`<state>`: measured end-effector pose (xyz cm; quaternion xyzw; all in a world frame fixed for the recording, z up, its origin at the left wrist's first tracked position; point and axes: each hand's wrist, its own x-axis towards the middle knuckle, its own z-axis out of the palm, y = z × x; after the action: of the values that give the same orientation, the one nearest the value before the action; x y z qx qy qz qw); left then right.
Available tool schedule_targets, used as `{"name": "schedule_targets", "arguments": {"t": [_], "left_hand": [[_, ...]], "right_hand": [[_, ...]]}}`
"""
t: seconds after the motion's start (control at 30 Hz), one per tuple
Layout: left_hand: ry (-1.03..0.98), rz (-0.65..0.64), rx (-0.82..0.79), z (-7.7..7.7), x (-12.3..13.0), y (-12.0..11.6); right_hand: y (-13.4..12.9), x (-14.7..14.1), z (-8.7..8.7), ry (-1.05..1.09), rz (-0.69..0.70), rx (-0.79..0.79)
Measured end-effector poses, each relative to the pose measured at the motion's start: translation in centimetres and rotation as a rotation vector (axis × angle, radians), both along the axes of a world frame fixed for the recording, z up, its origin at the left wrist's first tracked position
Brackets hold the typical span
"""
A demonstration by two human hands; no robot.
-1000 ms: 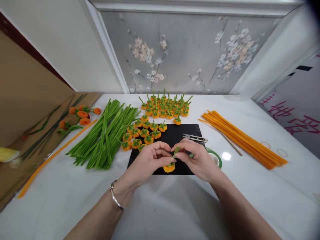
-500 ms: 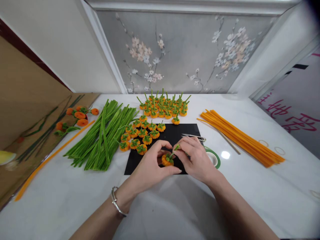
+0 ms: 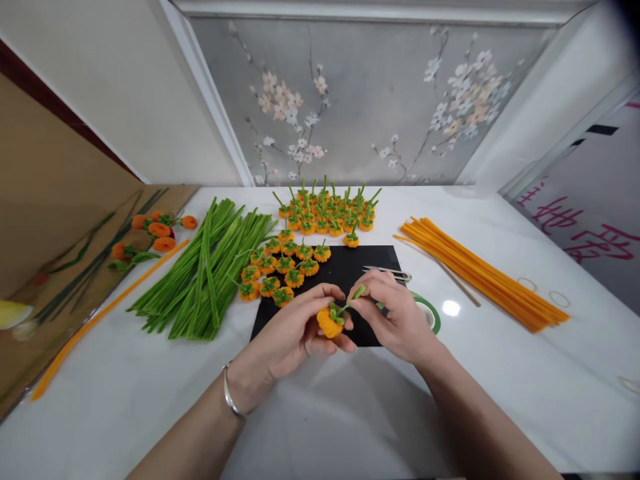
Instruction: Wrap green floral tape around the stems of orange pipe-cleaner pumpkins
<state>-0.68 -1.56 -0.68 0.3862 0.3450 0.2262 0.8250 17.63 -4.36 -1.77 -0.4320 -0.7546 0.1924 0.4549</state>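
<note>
Over the near part of a black mat (image 3: 350,267) on the white bench (image 3: 310,413), the left hand (image 3: 295,330) cradles an orange flower (image 3: 329,323) in its curled fingers, while the right hand (image 3: 393,313) pinches the green stem (image 3: 358,293) rising from it, the two hands close together. Snips (image 3: 387,273) and a roll of green tape (image 3: 436,319) lie just beyond and beside the right hand, with rows of similar small flowers (image 3: 285,265) on and around the mat's far left part, between green strips (image 3: 205,273) and orange strips (image 3: 485,273).
</note>
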Motion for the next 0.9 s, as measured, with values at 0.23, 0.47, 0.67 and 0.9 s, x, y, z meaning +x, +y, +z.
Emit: {"name": "schedule_targets", "arguments": {"t": [0.23, 0.47, 0.67, 0.9], "left_hand": [[0.386, 0.228, 0.913, -0.2, 0.4, -0.7], [0.665, 0.312, 1.252, -1.0, 1.3, -1.3], [0.647, 0.332, 1.169, -1.2, 1.1, -1.1], [0.576, 0.264, 1.114, -1.1, 1.0, -0.9]], "right_hand": [[0.1, -0.2, -0.3, -0.121, -0.129, 0.009], [-0.1, -0.8, -0.4, -0.191, -0.152, 0.032], [-0.2, -1.1, -0.5, -0.243, -0.128, 0.059], [0.0, -0.9, -0.7, -0.251, -0.104, 0.046]]}}
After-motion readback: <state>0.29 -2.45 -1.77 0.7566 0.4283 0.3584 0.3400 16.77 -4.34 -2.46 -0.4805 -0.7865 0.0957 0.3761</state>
